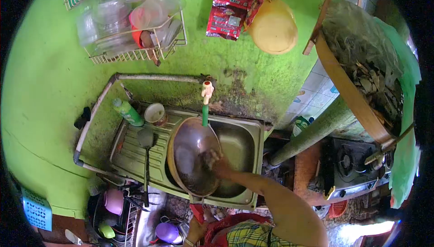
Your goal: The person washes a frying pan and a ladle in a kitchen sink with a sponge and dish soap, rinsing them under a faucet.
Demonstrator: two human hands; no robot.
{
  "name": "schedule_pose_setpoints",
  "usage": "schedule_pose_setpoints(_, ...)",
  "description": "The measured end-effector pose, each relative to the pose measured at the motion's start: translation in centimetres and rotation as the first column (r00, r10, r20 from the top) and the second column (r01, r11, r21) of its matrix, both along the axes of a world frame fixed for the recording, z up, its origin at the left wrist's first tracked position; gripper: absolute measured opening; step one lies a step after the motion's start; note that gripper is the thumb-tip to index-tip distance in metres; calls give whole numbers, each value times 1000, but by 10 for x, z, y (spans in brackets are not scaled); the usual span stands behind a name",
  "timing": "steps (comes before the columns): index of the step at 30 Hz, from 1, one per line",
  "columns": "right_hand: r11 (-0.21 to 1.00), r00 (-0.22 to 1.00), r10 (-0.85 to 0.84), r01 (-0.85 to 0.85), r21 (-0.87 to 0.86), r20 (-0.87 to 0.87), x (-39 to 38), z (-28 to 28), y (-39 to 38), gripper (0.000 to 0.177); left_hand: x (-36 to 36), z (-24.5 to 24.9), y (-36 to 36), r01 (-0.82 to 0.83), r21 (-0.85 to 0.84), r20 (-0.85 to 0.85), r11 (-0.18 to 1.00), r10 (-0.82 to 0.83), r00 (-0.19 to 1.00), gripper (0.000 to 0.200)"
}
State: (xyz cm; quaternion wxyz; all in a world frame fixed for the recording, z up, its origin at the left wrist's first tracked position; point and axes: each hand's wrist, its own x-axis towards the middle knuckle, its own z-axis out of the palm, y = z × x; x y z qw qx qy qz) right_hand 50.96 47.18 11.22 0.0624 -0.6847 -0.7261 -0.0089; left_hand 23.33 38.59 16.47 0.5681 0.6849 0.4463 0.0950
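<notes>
A large wok [187,156] leans, tilted towards me, over the sink and its drainboard, its inside dark and wet-looking. My right hand [218,165] reaches into the wok, fingers closed and pressed to its inner right side. A greyish, blurred thing shows at those fingertips; I cannot make out its kind. At the bottom, my left hand [201,226] is wrapped round the wok's red handle [197,211]. Above the wok, a tap [207,92] with a green hose end [205,116] points down over its rim.
On the drainboard [129,150] are a spatula [146,156], a green bottle [129,112] and a small tub [155,113]. The sink basin [237,143] lies right of the wok. A stove [355,163] stands farther right; a dish rack [131,43] hangs above left.
</notes>
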Motion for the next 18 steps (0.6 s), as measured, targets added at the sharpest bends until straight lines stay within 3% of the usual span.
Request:
schedule_pose_setpoints(1, 1000, 1000, 9, -9, 5, 2, 8, -22, 17, 38, 4, 6, -4, -31, 37, -7, 999, 31, 999, 22)
schedule_pose_setpoints(2, 960, 983, -116, 73, 270, 146, 13, -44, 40, 33, 5, 7, -6, -60, 91, 44, 994, 56, 997, 26)
schedule_pose_setpoints(3, 841, 929, -277, 110, 530, 247, 20, -64, 65, 28, 6, 9, -8, -89, 146, 94, 985, 76, 993, 30)
schedule_pose_setpoints(4, 970, 993, -118, 109, 218, 29, 12, -91, 72, 27, 8, 13, -9, -106, 140, 103, 984, 92, 990, 30)
schedule_pose_setpoints(5, 994, 971, -33, 8, -109, -236, -4, -113, 72, 26, 10, 15, -7, -117, 115, 101, 986, 105, 989, 29)
schedule_pose_setpoints(7, 905, 958, 211, -266, -331, -193, -44, -60, 51, 19, 9, 21, 1, -121, 11, 79, 993, 120, 990, 29)
schedule_pose_setpoints(8, 903, 958, 209, -266, -336, -198, -47, -55, 41, 19, 6, 24, 6, -113, -90, 55, 990, 118, 992, 28)
schedule_pose_setpoints(11, 882, 873, 423, -458, -110, -245, -24, -50, 6, 13, 0, 37, 21, -110, -369, 34, 923, 132, 991, 27)
schedule_pose_setpoints(13, 752, 812, 571, -578, -316, -125, 3, -59, -3, 11, -2, 46, 30, -107, -531, 38, 841, 149, 988, 27)
schedule_pose_setpoints(14, 604, 747, 664, -548, -578, -14, 26, -64, 9, 11, -1, 49, 37, -103, -595, 38, 797, 156, 987, 26)
schedule_pose_setpoints(15, 779, 896, 436, -421, -465, -82, 38, -45, 11, 12, -1, 52, 42, -96, -636, 44, 766, 160, 986, 26)
schedule_pose_setpoints(16, 902, 967, 185, -239, -360, -177, 45, -21, 17, 13, -2, 54, 47, -90, -669, 48, 738, 164, 985, 26)
schedule_pose_setpoints(17, 899, 966, 193, -244, -363, -172, 50, -19, 25, 13, -3, 57, 52, -83, -691, 54, 718, 165, 985, 25)
schedule_pose_setpoints(18, 911, 879, -70, -136, -389, -472, 52, -20, 30, 15, -4, 60, 57, -76, -723, 58, 687, 169, 984, 25)
